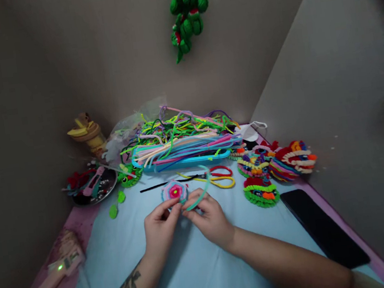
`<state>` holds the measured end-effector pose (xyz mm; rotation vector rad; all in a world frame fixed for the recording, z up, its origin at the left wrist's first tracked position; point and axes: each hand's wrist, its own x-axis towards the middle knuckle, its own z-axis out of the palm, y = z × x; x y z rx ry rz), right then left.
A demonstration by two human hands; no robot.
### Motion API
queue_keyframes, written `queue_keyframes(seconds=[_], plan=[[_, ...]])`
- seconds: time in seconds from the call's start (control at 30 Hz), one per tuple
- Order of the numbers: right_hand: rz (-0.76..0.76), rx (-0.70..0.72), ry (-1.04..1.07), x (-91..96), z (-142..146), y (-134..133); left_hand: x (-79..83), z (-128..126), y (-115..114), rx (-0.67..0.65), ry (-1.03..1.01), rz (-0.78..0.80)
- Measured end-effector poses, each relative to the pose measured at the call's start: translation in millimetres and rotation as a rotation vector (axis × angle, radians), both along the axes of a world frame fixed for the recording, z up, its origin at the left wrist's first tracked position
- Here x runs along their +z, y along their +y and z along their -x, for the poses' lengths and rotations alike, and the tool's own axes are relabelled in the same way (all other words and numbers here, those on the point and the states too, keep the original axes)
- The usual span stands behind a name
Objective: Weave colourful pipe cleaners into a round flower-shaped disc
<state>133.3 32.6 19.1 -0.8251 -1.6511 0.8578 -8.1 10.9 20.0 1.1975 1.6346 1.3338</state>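
Note:
My left hand [163, 225] pinches the lower edge of a round pipe-cleaner flower [174, 191], which has a yellow centre, a pink ring and pale blue and lilac outer rings. Close beside it, my right hand [206, 215] is closed on a teal pipe cleaner [202, 194] that curves up out of the fingers. Where this strand meets the flower is hidden by the fingertips. Just behind the hands lie scissors [222, 176] with red and yellow handles, and a black pipe cleaner [153, 187] stretches to their left.
A blue tray [187, 162] piled with pipe cleaners stands at the back. Fuzzy colourful pieces [262, 191] and a black phone [325, 228] are at right. A metal bowl [112, 185] and a pink glue gun [50, 280] sit at left. Green strands [189, 17] hang on the wall.

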Motion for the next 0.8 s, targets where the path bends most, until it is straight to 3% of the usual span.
queue_keyframes(seconds=[0.07,0.27,0.5,0.8], plan=[[0.034,-0.022,0.027,-0.3,-1.4,3.9,-0.6,0.9,0.7,0.024,-0.016,0.010],[0.326,-0.125,0.221,-3.5,-3.8,24.7,0.1,-1.4,-0.6,0.011,-0.037,0.008],[0.225,-0.055,0.111,-11.1,-3.6,19.2,-3.2,2.2,-0.5,-0.047,-0.004,-0.032],[0.290,-0.066,0.081,-13.1,-3.5,17.6,-4.6,-7.0,-3.5,-0.128,-0.069,-0.134]])
